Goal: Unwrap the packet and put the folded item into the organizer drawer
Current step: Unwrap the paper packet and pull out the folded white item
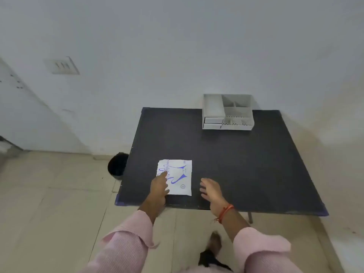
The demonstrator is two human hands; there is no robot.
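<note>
- Your left hand (160,187) is resting on the packet (175,177), fingers (163,175) stretched forward over its left half w/ the tips lying on the blue print; it's pressing, not gripping — nothing is pinched or lifted.
- Your right hand (209,189) is hovering just beside the packet's right edge, apart from it, fingers loosely spread & curled inward, holding nothing.
- The packet is lying flat on the dark table (226,164), near the front edge, toward the left corner, directly ahead of you.
- Key relation: the packet is sitting under the left fingers & just left of the right ones, so the left hand is the nearer — it's already touching; the right needs only a short move inward to reach the free edge.
- Long axis is running roughly away from you, near edge to far edge, w/ a slight tilt; the printed text is running along the far-left side. Which end is the opening end, can't tell from here.
- The organizer (228,113) is standing at the table's far edge by the wall, well apart from the packet, ahead & to the right; its drawers (213,120) are facing you at the lower left, looking closed.
- Judgement: unwrapping hasn't begun; probably the left pins while the right peels.
</note>
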